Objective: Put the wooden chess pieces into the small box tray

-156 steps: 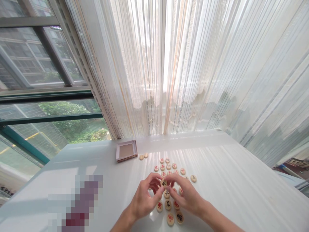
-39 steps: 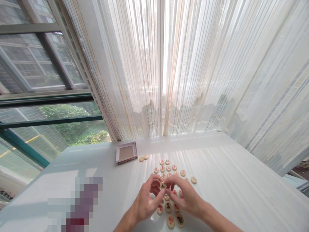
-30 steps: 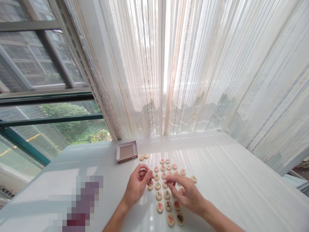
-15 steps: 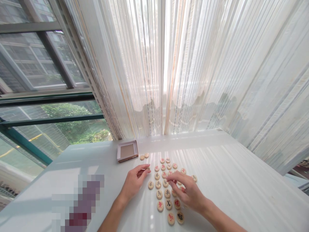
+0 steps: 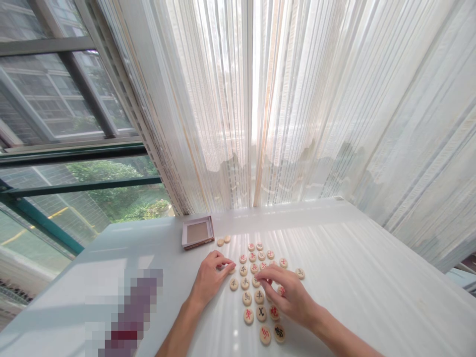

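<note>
Round wooden xiangqi pieces with red and black characters lie face up in uneven rows on the white table (image 5: 372, 277). At the left edge of the rows, my left hand (image 5: 212, 277) pinches a xiangqi piece (image 5: 232, 268) low over the tabletop, its face mostly covered by the fingers. My right hand (image 5: 288, 292) reaches across the middle of the rows, thumb and fingertips closed together at a black-character piece (image 5: 255, 281). Whether those fingertips hold anything is hard to make out. Several pieces are partly hidden under the right hand.
An open shallow box (image 5: 198, 233) sits toward the back left, with two blank-looking pieces (image 5: 223, 240) beside it. One black piece (image 5: 299, 273) lies apart on the right. Sheer striped curtains (image 5: 260, 124) hang behind the table, and a window (image 5: 74, 99) is at left.
My left hand has brought its piece a little nearer and to the right, lower by the rows. The right hand has stayed almost in place.
</note>
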The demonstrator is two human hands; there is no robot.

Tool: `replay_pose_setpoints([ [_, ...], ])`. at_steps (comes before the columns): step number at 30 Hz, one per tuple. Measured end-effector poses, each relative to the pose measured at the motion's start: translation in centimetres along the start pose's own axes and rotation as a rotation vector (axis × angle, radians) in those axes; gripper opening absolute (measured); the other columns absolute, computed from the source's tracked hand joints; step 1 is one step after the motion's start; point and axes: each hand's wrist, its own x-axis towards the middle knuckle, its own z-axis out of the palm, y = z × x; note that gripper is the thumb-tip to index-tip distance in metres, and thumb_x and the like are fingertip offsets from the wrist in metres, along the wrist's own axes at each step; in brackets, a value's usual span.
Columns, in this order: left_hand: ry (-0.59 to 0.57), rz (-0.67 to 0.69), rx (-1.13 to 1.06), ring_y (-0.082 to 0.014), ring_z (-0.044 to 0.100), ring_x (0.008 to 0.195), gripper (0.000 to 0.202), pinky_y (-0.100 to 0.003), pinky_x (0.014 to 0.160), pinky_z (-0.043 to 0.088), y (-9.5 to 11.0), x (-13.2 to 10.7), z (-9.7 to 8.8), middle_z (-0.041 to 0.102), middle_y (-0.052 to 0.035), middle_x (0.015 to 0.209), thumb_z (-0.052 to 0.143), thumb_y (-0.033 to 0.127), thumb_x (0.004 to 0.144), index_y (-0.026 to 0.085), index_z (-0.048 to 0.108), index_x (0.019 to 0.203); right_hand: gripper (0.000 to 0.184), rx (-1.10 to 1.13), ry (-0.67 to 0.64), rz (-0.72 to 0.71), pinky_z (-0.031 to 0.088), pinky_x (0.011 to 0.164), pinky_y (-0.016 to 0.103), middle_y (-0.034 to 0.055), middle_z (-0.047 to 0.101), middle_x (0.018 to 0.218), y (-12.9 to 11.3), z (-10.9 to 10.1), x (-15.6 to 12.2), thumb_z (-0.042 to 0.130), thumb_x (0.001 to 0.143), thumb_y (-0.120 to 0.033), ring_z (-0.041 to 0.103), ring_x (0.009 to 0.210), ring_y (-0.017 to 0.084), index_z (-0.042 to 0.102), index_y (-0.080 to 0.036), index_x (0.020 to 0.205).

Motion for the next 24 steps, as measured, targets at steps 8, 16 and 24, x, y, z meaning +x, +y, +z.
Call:
replay_pose_setpoints([
  [8, -0.007, 0.044, 0.041, -0.0196, 0.063, 0.074, 0.029, -0.032, 0.074, 0.049, 0.20, -0.49, -0.44, 0.070, -0.0036, 0.086, 0.051, 0.040, 0.102, 0.023, 0.074, 0.096, 0.019, -0.003, 0.024, -0.001, 0.055, 0.078, 0.031, 0.0033, 0.072, 0.093, 0.27, -0.05, 0.04, 0.054, 0.100, -0.015, 0.067, 0.083, 0.019, 0.068, -0.024, 0.108],
  [16, -0.065, 0.082, 0.097, -0.0196, 0.065, 0.073, 0.020, -0.034, 0.078, 0.047, 0.01, -0.77, -0.39, 0.072, -0.0022, 0.086, 0.059, 0.037, 0.098, 0.025, 0.075, 0.096, 0.019, -0.020, 0.010, -0.005, 0.054, 0.079, 0.031, 0.0039, 0.072, 0.093, 0.19, -0.11, 0.03, 0.054, 0.099, -0.015, 0.067, 0.085, 0.019, 0.068, -0.024, 0.108],
  [24, -0.071, 0.083, 0.126, -0.0195, 0.064, 0.075, 0.019, -0.035, 0.080, 0.045, 0.16, -0.90, -0.28, 0.071, -0.0013, 0.086, 0.058, 0.037, 0.098, 0.026, 0.074, 0.099, 0.019, -0.010, 0.010, 0.001, 0.054, 0.078, 0.031, 0.0033, 0.072, 0.093, 0.21, -0.09, 0.01, 0.054, 0.100, -0.016, 0.067, 0.084, 0.019, 0.068, -0.024, 0.108],
])
